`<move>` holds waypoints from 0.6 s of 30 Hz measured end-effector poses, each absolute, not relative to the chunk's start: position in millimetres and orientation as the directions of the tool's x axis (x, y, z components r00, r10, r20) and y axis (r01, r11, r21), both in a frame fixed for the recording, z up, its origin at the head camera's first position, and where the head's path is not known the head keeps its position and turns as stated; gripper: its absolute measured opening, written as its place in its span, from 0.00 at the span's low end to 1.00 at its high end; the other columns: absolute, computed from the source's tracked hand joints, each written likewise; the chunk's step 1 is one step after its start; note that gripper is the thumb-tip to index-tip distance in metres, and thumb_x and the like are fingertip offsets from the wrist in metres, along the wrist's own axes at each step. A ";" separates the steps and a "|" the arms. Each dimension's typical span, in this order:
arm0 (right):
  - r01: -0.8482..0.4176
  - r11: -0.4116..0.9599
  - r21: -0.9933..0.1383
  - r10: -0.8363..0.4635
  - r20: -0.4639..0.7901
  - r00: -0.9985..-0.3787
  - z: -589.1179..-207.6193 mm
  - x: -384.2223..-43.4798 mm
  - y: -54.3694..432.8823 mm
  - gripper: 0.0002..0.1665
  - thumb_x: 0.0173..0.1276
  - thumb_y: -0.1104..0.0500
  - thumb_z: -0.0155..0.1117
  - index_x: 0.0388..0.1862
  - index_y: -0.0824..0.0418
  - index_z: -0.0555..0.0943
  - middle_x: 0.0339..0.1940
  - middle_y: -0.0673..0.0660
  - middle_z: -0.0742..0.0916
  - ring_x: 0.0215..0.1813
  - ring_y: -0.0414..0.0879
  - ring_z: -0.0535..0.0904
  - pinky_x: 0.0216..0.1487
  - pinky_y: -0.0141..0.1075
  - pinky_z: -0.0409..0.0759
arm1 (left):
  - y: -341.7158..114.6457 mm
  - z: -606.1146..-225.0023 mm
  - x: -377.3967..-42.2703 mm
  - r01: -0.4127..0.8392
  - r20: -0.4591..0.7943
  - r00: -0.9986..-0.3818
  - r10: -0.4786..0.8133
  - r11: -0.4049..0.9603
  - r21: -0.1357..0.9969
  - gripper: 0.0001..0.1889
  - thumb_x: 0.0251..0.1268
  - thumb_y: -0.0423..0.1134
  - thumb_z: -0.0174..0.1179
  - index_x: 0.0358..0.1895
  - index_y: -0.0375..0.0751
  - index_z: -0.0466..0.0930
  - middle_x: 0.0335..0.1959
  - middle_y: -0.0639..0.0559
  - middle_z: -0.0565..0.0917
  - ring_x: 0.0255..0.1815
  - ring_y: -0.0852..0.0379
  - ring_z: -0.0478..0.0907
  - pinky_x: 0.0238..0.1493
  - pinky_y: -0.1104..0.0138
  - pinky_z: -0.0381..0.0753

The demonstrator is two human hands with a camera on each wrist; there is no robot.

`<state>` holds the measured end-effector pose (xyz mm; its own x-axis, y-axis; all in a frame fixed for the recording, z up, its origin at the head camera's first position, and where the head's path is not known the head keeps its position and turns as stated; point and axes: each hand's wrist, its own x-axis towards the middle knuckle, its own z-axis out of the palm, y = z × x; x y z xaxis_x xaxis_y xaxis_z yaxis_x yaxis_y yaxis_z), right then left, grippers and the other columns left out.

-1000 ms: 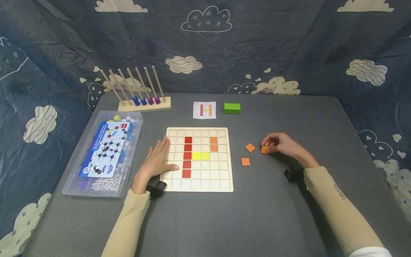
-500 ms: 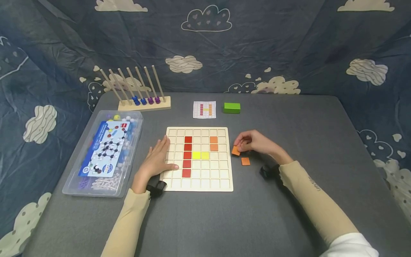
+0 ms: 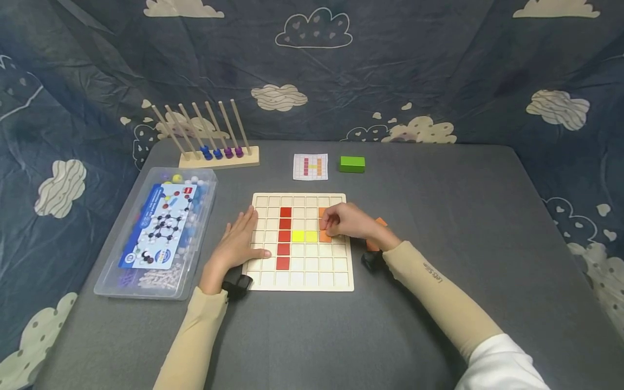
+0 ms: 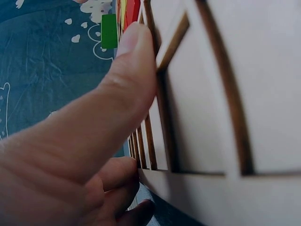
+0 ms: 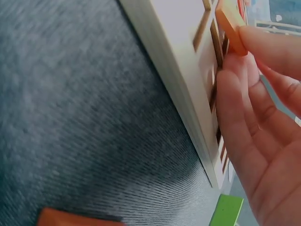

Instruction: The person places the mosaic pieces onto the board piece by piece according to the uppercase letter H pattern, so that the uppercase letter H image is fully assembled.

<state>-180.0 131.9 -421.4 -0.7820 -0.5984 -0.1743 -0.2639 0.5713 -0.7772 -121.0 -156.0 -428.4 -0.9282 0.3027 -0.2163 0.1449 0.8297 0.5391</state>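
Note:
A pale wooden grid board (image 3: 298, 280) lies in the middle of the table. My left hand (image 3: 236, 244) rests along its left edge, fingers straight, thumb over the cells. Between thumb and fingers, my right hand (image 3: 352, 222) pinches an orange square tile (image 5: 230, 27). In the right wrist view that tile is tilted at the board's surface; from the head it overlaps the cell right of two yellow tiles (image 3: 304, 236). A column of several red tiles (image 3: 284, 236) fills cells on the left. Orange tiles above the held one are partly covered by my right fingers.
Loose orange tiles (image 3: 372, 246) lie right of the board, partly hidden by my right wrist. Behind the board are a pattern card (image 3: 310, 167) and a green block (image 3: 352, 164). A clear plastic case (image 3: 182, 281) and a peg rack (image 3: 219, 160) stand left.
My right hand has picked up an orange tile near another at the right and carried it left over the board. The left hand has stayed in place.

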 end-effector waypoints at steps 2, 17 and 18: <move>-0.267 0.582 -0.768 -0.595 -0.177 -0.784 -420.8 -179.0 130.3 0.07 0.55 0.73 0.65 0.28 0.62 0.82 0.21 0.50 0.81 0.26 0.42 0.75 0.30 0.32 0.72 | -156.2 -428.3 -120.9 0.144 -0.216 -0.929 0.302 0.830 0.539 0.56 0.52 0.46 0.72 0.73 0.25 0.42 0.76 0.35 0.40 0.75 0.35 0.36 0.69 0.40 0.36; -0.037 0.471 -0.881 -0.537 -0.254 -0.805 -419.6 -189.2 185.7 0.08 0.63 0.68 0.64 0.41 0.70 0.81 0.33 0.59 0.84 0.30 0.46 0.75 0.32 0.35 0.75 | -155.6 -429.2 -120.9 0.139 -0.216 -0.931 0.295 0.831 0.538 0.56 0.51 0.46 0.73 0.73 0.26 0.43 0.76 0.35 0.41 0.75 0.35 0.37 0.69 0.40 0.36; -0.015 0.473 -0.881 -0.518 -0.264 -0.813 -419.5 -190.5 193.6 0.09 0.63 0.68 0.63 0.42 0.70 0.80 0.35 0.59 0.84 0.31 0.45 0.76 0.32 0.35 0.76 | -155.6 -429.2 -121.0 0.138 -0.218 -0.930 0.295 0.831 0.538 0.56 0.51 0.46 0.73 0.74 0.26 0.43 0.76 0.35 0.41 0.75 0.36 0.37 0.69 0.40 0.36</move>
<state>-190.5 193.6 -419.5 -0.8133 -0.5183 -0.2643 -0.0151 0.4729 -0.8810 -121.0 -155.6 -429.2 -0.9302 0.2953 -0.2180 0.1378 0.8315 0.5382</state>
